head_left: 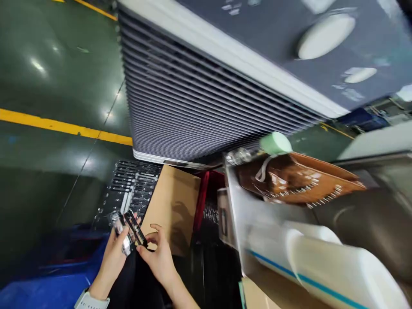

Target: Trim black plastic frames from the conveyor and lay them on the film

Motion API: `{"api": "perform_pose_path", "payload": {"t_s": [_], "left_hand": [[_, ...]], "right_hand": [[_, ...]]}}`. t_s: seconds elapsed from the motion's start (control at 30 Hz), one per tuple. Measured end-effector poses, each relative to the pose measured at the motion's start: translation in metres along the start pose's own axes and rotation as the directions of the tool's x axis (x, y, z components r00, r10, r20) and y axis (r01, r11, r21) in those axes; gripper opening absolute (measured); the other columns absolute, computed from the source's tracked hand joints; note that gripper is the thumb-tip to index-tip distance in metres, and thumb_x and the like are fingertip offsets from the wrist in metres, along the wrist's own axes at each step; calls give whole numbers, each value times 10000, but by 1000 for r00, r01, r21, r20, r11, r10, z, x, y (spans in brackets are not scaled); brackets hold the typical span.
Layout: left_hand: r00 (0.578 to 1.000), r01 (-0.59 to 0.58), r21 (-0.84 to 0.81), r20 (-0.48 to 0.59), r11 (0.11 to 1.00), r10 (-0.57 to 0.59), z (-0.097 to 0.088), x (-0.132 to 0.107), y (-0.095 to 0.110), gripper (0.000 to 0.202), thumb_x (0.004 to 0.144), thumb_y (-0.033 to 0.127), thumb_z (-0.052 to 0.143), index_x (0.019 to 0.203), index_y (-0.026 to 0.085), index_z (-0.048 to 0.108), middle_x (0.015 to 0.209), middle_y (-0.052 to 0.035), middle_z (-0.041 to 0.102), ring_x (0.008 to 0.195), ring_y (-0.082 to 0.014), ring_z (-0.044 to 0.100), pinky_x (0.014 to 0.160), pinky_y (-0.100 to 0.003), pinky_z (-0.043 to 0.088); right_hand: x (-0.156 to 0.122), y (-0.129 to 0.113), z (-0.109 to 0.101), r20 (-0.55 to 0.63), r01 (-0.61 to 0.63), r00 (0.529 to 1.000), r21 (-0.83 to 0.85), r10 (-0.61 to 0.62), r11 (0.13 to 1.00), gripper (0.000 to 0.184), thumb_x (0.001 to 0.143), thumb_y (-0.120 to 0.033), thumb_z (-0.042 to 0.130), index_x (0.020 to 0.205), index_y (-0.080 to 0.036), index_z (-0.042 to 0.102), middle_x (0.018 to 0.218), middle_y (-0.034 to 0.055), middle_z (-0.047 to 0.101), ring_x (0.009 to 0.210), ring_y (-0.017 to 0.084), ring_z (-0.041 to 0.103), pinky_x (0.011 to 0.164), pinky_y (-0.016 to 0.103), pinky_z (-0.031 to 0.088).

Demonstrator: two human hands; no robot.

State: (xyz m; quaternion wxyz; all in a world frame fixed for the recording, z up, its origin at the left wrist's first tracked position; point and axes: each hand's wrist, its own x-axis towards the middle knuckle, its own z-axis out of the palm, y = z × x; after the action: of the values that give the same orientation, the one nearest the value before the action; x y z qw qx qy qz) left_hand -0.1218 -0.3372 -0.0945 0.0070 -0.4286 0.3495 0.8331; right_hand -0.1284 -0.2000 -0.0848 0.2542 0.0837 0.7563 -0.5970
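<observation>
Head view: the left hand (114, 253) is curled closed around a black-and-silver part (130, 231), low in the frame, while the right hand (159, 257) pinches its lower end with thumb and fingertips. A cardboard flap (175, 206) and a black parts tray (128, 189) lie just beyond. A louvred unit (193, 107) crowds overhead, and open green floor (48, 86) lies left.

Cardboard box (177, 193) just behind right hand (160, 256)
</observation>
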Motion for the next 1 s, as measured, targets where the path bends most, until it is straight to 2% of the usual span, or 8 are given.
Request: {"api": "perform_pose_path", "payload": {"t_s": [0.1,0.23,0.43,0.63,0.7,0.8,0.9,1.0], "left_hand": [[978,-156,-110,-154,982,138,-45,60,32,402,727,507,726,1087,358,626,1255,-3,653,1263,-295,503,1105,-536,319],[913,-297,-137,-332,945,239,-112,123,54,234,820,458,640,1038,373,643,1236,24,656,1261,-257,503,1144,-532,239],[875,-215,-167,-470,962,114,-166,150,20,190,839,443,606,988,347,673,1320,37,595,1243,-272,518,1140,-532,250],[884,-75,-308,-460,948,-80,-171,164,-19,280,862,511,531,995,303,661,1174,-24,659,1198,-262,558,1109,-529,291],[893,-47,-357,-433,933,-121,-166,171,-25,290,878,504,503,1000,291,658,1114,-32,680,1186,-250,566,1105,-511,298],[910,-38,-406,-392,913,-136,-157,181,-29,269,886,491,494,980,298,656,1096,-16,690,1184,-220,566,1106,-459,297],[928,-51,-422,-356,905,-113,-149,189,-33,260,850,513,543,958,303,653,1111,-10,690,1190,-210,559,1089,-417,313],[938,-53,-419,-332,906,-99,-144,196,-37,254,829,514,576,919,288,648,1119,-21,691,1198,-218,553,1076,-415,322]], "right_hand": [[73,30,37,43,125,992,-295,-117,947,557,725,-166,681,1232,-236,459,931,1,651,891,178,639,871,317,489],[175,90,89,190,249,968,-623,-166,742,528,775,-151,647,1276,-167,480,1080,84,637,998,213,616,901,339,488],[258,161,148,339,305,938,-713,-71,631,391,821,-91,581,1204,-168,578,1093,119,617,1070,256,548,979,409,416],[251,160,158,303,295,949,-760,-85,580,484,873,-240,614,1331,-151,487,1355,166,465,1256,298,413,1066,485,299],[229,154,160,321,281,944,-670,-73,687,506,873,-325,627,1335,-171,488,1319,142,514,1228,272,456,1050,444,339],[193,153,166,378,-10,918,-285,122,959,498,789,-445,699,1218,-216,591,1045,57,664,992,208,610,920,349,455],[172,161,170,411,-312,855,-77,315,947,466,736,-536,697,1050,-192,664,803,11,674,739,162,642,738,299,509],[174,172,168,406,-378,837,-55,367,924,474,713,-605,667,894,-167,686,690,0,649,631,143,625,633,272,509]]}}
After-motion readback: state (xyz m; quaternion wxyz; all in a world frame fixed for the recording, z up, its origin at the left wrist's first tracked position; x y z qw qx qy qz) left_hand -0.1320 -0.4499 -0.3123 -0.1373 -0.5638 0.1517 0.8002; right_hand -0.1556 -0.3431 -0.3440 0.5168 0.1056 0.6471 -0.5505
